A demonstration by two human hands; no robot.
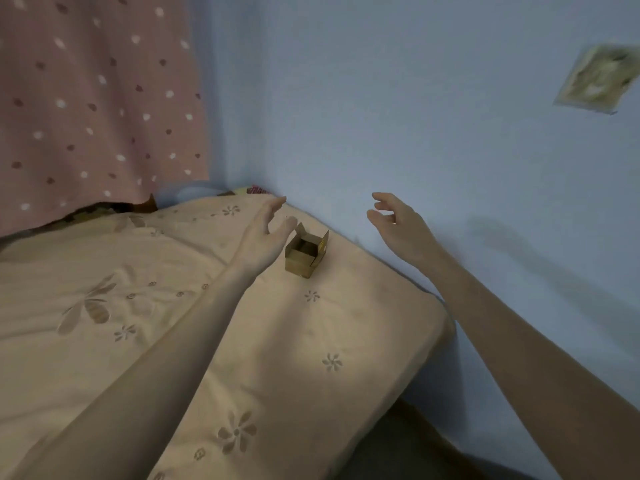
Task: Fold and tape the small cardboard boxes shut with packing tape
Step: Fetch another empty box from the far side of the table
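Hovering: left hand (266,230) fingers spread, empty, beside open cardboard box (306,252); right hand (394,216) loosely curled, empty.

A small brown cardboard box (304,252), darker inside, is seen just right of the left hand's fingers (277,216). Beneath them a peach-beige bedsheet (156,271) is spread, patterned with tone-on-tone embroidered flowers and leaves. Beyond the fingertips of the right hand (394,216), a plain pale blue wall (415,116) is shown. Far left of the fingers, a dusty-pink curtain (93,98) is dotted with white and dark maroon spots.
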